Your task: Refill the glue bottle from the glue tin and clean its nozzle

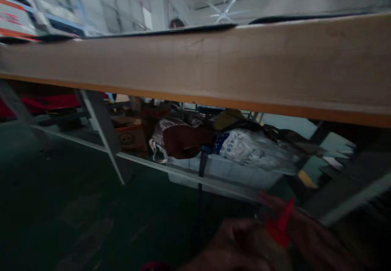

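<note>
Low at the right, in dim light, my left hand [232,244] is closed with its fingers curled. A small bright red piece with a pointed tip [279,226] sticks up at its fingers; blur hides its kind. Beside it my right hand [314,238] reaches in from the right, fingers stretched out behind the red piece. Whether those fingers touch it I cannot tell. Both hands are below the front edge of a long table [195,65].
Under the table, a pale plastic bin [226,173] carries a brown cloth [185,140] and a clear plastic bag with blue print [253,149]. A cardboard box [131,138] stands left of it. Metal legs [102,132] and a low rail border the green floor. A person's head [177,22] shows beyond the table.
</note>
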A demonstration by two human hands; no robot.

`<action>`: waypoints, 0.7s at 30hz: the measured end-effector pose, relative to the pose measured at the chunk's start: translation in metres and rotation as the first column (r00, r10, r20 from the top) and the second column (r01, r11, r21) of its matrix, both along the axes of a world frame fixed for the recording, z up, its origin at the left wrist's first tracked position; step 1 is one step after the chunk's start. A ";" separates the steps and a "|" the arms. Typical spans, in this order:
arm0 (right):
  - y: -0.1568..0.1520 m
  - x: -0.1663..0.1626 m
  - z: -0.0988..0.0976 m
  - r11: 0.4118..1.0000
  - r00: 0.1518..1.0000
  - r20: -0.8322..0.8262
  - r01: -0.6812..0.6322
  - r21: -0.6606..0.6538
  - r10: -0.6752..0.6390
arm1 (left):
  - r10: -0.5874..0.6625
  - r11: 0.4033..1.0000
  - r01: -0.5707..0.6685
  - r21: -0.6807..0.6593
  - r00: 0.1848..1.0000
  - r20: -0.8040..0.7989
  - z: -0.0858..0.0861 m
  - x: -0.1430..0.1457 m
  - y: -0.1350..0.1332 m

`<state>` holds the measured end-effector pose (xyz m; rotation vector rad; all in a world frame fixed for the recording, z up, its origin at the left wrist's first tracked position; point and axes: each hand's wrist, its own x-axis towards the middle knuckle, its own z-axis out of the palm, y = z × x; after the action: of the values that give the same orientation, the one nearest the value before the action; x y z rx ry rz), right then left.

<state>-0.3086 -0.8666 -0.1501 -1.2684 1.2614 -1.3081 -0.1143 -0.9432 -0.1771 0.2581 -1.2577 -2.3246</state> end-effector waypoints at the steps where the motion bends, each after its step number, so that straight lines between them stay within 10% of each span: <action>1: 0.003 0.004 0.005 1.000 1.000 -0.007 0.011 0.004 -0.011 | -0.025 1.000 0.025 0.017 1.000 -0.018 0.004 0.001 0.000; 14: 0.011 0.016 0.015 0.971 0.974 0.023 -0.224 -0.084 0.227 | -0.241 0.971 0.241 0.011 0.966 0.091 0.004 0.004 -0.008; 21: 0.010 0.016 0.006 0.990 0.990 -0.025 -0.139 -0.019 0.138 | -0.228 0.973 0.229 0.002 0.968 0.102 0.001 0.002 -0.012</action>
<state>-0.2929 -0.8570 -0.1441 -1.3646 1.1576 -1.2126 -0.1124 -0.9552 -0.1765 0.2422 -1.4138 -2.5263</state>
